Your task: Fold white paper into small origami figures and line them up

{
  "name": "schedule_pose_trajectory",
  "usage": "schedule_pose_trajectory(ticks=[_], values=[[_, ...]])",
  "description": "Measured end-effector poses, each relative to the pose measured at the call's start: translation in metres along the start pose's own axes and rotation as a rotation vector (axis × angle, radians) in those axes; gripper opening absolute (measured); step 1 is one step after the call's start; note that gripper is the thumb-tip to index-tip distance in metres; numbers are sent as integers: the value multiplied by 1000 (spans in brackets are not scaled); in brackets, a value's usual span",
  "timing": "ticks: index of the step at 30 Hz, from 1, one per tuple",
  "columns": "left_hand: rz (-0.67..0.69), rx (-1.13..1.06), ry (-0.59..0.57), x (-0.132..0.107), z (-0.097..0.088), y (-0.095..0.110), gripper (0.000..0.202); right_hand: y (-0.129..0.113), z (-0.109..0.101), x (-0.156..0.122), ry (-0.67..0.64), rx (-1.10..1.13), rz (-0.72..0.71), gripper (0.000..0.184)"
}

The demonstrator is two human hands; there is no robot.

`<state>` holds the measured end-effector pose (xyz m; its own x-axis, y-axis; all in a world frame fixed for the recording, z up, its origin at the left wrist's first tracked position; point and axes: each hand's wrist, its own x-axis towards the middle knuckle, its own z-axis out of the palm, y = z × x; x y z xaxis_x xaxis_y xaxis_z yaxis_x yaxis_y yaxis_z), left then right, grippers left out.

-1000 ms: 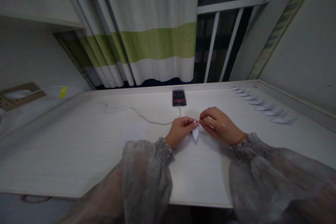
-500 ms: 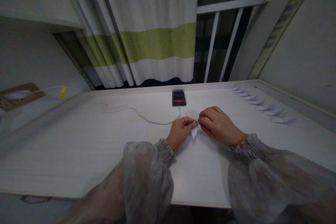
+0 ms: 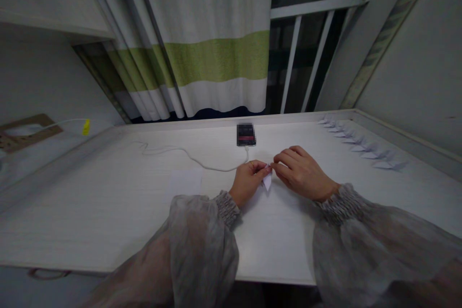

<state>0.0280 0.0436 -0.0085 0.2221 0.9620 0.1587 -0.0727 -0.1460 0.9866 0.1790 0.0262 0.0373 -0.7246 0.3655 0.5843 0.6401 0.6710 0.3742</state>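
Your right hand (image 3: 301, 173) has shifted slightly left over the last second, its fingertips drawing nearer your left hand, and the near tip of the small folded paper (image 3: 267, 183) sits a touch farther off; the rest lies as it did.

From the head view, your left hand (image 3: 247, 180) pinches the paper near its far end, thumb and fingers closed on it, with the pointed end hanging toward you, just above the desk (image 3: 108, 221). Your right fingers are bunched nearly together beside that far end; whether they grip it cannot be told.

Expect the paper to weigh almost nothing: crisp along its creases, probably firmer where layers stack, easily dented or torn at thin points. It should not slip much from dry fingertips. Keep the left pinch light on the layered part, and take any thin tip with fingertips alone.

On the far right stands a row of folded papers (image 3: 384, 165), well apart from your hands; the phone (image 3: 246, 134) and its cable (image 3: 195, 160) lie beyond your left hand.
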Motion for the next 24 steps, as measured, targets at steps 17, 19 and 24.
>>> schedule_pose_trajectory(ticks=[17, 19, 24], values=[[15, -88, 22, -2, 4, 5, 21, -2, 3, -3, 153, 16, 77, 13], [37, -90, 25, -2, 3, 4, 21, -2, 2, -3, 175, 33, 63, 10], [86, -109, 16, -2, 3, 2, 21, -1, 1, -4, 252, 21, 10, 9]])
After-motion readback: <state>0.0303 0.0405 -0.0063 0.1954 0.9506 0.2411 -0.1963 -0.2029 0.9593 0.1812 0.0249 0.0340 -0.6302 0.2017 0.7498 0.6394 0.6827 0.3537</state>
